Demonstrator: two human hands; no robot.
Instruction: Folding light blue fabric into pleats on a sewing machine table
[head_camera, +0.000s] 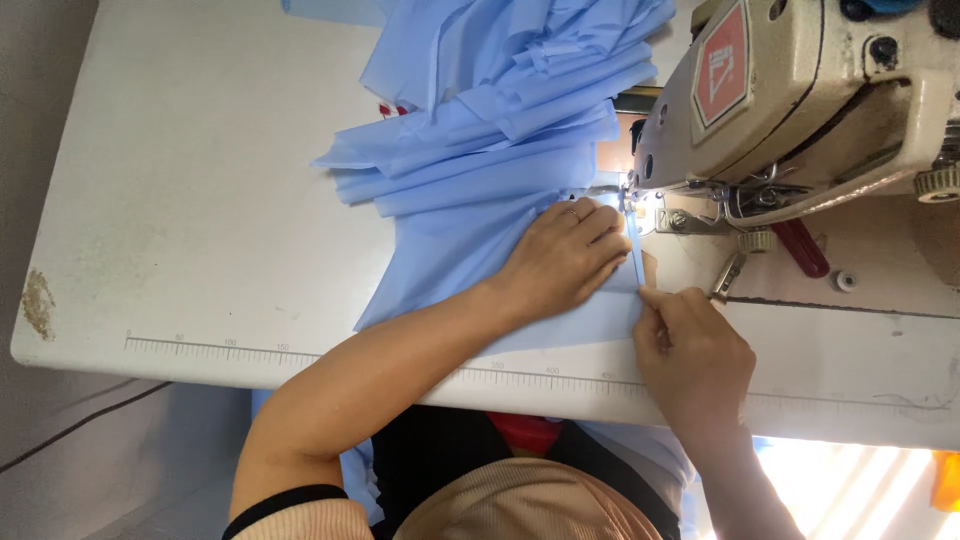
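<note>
At six o'clock, the white tabletop (200, 250) is edged by a printed ruler strip (250, 352). At about five o'clock, the right hand (695, 360) is seen with its fingers closed in a pinch on the near edge of the light blue fabric (450, 250). Just beyond, near the centre, the left hand (562, 258) is laid flat on the same fabric, fingers extended and pressed down, nothing being gripped. The fabric is spread across the tabletop centre and is heaped in folds toward twelve o'clock. At two o'clock, the cream sewing machine (800, 100) is set, its lit needle area (630, 200) touched by the fabric's edge.
</note>
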